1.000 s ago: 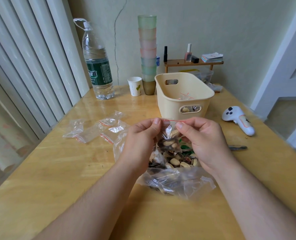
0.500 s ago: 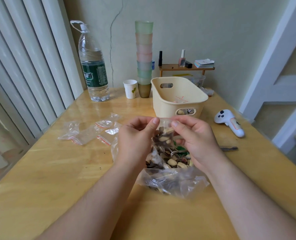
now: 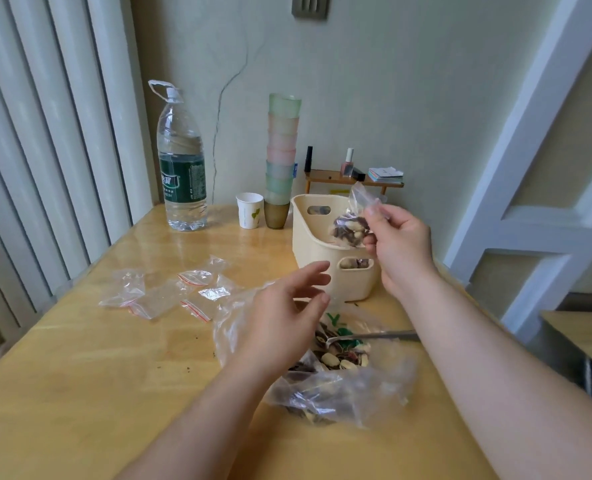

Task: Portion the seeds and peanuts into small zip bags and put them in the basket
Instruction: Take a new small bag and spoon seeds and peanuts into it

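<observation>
Seeds and peanuts fill the small zip bag [image 3: 350, 227] that my right hand [image 3: 400, 244] pinches by its side, fingers curled round the plastic. I hold it in the air over the near right rim of the basket [image 3: 317, 252], its empty top sticking up past my fingertips. More nuts show through the basket's front handle hole.

My left hand [image 3: 280, 318] holds nothing; its fingers are spread and loosely bent, hovering just in front of the basket, above the big bag [image 3: 343, 382]. That big bag lies open on the table [image 3: 79, 393] in front of the basket, holding the rest of the seeds and peanuts. A spoon [image 3: 367, 337] rests in it, bowl among the nuts, handle pointing right and passing behind my right forearm.

Left of the basket, several empty zip bags [image 3: 169, 289] with red seal strips lie flat in a loose cluster. Just behind the basket on its left stand a paper cup [image 3: 250, 210] and a tall cup stack [image 3: 282, 161], side by side. Farther left of those is a water bottle [image 3: 180, 164]. Behind the basket on the right, a low wooden shelf [image 3: 339, 177] against the wall carries small bottles and a pile of cards.
</observation>
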The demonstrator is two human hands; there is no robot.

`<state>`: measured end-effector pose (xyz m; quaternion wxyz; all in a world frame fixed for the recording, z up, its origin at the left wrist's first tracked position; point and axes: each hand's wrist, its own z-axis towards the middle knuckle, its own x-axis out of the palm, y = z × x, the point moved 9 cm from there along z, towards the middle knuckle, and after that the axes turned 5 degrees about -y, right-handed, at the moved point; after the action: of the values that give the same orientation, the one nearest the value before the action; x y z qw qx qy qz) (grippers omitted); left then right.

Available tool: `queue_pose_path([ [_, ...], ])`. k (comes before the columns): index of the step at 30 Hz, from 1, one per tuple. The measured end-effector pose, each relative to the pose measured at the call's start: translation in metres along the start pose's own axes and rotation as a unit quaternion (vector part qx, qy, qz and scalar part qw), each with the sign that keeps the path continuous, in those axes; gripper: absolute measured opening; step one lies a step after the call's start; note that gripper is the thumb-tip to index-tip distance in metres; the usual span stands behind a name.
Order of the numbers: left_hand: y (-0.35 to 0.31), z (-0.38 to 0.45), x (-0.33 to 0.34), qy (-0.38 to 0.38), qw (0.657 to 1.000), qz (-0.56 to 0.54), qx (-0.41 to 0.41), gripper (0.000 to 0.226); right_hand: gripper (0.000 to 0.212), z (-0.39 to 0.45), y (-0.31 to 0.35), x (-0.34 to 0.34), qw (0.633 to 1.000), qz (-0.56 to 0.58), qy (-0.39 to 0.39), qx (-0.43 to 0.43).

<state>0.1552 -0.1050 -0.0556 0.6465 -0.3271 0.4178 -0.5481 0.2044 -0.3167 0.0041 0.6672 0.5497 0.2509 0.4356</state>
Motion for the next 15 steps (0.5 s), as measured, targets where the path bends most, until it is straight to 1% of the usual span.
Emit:
queue_pose_path([
  [2,0.001,0.001,-0.003,-0.009,1.0,-0.001,-0.015,0.045,0.011,0.021,0.005,0.004,0.997,-0.07,-0.016,-0.028],
  [3,0.003,0.002,-0.005,-0.013,1.0,0.0,-0.021,0.044,0.012,0.028,0.008,0.009,0.987,-0.148,-0.009,-0.059],
  [4,0.005,0.003,-0.007,-0.017,1.0,0.002,-0.024,0.043,0.012,0.033,0.009,0.018,0.966,-0.241,0.015,-0.087],
  [5,0.007,0.004,-0.008,-0.02,0.999,0.005,-0.028,0.043,0.012,0.036,0.006,0.028,0.937,-0.33,0.049,-0.103],
  [7,0.011,0.005,-0.009,-0.022,0.999,0.006,-0.036,0.044,0.013,0.038,-0.007,0.039,0.888,-0.439,0.09,-0.102],
  [8,0.013,0.005,-0.009,-0.023,0.999,0.004,-0.042,0.044,0.019,0.038,-0.009,0.04,0.877,-0.462,0.084,-0.102],
  [9,0.014,0.006,-0.009,-0.024,0.999,0.003,-0.047,0.044,0.023,0.039,-0.008,0.039,0.875,-0.467,0.068,-0.105],
  [12,0.018,0.006,-0.009,-0.021,0.998,-0.003,-0.056,0.041,0.025,0.031,0.001,0.029,0.903,-0.41,0.035,-0.126],
  [15,0.02,0.006,-0.01,-0.022,0.998,-0.008,-0.065,0.037,0.019,0.001,0.019,0.021,0.912,-0.36,0.025,-0.195],
])
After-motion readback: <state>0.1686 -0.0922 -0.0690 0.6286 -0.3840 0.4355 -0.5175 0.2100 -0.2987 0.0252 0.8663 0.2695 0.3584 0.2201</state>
